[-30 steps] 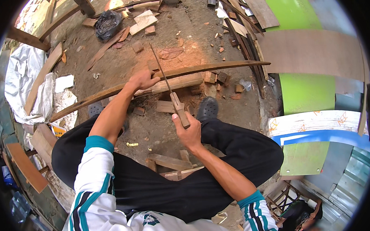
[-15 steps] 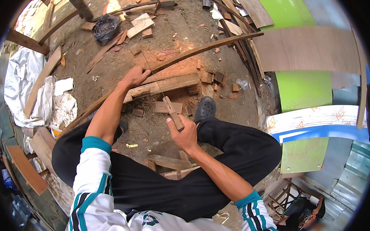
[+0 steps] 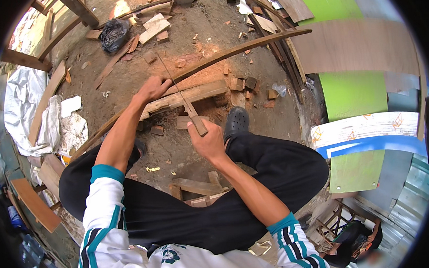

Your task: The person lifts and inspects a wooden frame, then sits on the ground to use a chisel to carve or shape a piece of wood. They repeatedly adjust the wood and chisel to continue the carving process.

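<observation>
One saw, its handle wrapped by the right hand, crosses in view the long strip gripped by the left hand, just beyond the far edge of the beam; pin it firmly, keeping strokes square.

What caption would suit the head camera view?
Right hand gripping a wooden-handled saw, left hand holding a long wooden strip.

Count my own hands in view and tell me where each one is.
2. Your left hand is on the long wooden strip; your right hand is around the wooden handle of the thin-bladed tool. Some fingers are hidden, but neither hand is.
</observation>
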{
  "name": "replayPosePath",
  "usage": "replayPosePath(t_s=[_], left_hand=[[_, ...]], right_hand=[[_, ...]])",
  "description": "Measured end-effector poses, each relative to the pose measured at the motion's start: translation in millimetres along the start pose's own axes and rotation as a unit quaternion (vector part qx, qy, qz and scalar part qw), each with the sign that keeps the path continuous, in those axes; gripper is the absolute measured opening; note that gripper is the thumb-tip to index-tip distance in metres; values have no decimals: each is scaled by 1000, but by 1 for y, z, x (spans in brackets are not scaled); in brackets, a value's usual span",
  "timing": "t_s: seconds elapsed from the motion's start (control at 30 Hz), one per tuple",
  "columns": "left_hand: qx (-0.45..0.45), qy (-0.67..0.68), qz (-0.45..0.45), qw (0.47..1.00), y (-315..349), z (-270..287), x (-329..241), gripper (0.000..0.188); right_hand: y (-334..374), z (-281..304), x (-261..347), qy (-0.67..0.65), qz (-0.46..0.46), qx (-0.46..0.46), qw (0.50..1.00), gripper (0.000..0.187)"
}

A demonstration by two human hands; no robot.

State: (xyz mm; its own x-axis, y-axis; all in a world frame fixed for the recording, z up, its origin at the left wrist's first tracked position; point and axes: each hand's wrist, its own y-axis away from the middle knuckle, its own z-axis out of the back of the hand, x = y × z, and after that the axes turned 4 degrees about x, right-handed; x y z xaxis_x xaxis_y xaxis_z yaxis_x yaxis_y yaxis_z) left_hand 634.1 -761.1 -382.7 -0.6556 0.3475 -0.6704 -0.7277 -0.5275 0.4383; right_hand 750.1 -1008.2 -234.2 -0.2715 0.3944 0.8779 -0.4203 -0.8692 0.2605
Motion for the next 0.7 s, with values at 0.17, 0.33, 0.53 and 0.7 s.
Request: replayPosePath(t_s=[0.17, 0.33, 0.53, 0.7], left_hand=[[11, 0, 25, 1000, 4, -3, 1, 53], [50, -24, 21, 998, 2, -5, -9, 53], [73, -33, 32, 996, 1, -12, -9, 52], [9, -82, -30, 996, 2, -31, 4, 64]], right_hand=[[17, 7, 3, 9, -49, 36, 998, 31], [-16, -1, -12, 11, -29, -7, 999, 33], [-18, 34, -2, -4, -70, -17, 997, 33], [-18, 102, 49, 20, -74, -22, 997, 31]])
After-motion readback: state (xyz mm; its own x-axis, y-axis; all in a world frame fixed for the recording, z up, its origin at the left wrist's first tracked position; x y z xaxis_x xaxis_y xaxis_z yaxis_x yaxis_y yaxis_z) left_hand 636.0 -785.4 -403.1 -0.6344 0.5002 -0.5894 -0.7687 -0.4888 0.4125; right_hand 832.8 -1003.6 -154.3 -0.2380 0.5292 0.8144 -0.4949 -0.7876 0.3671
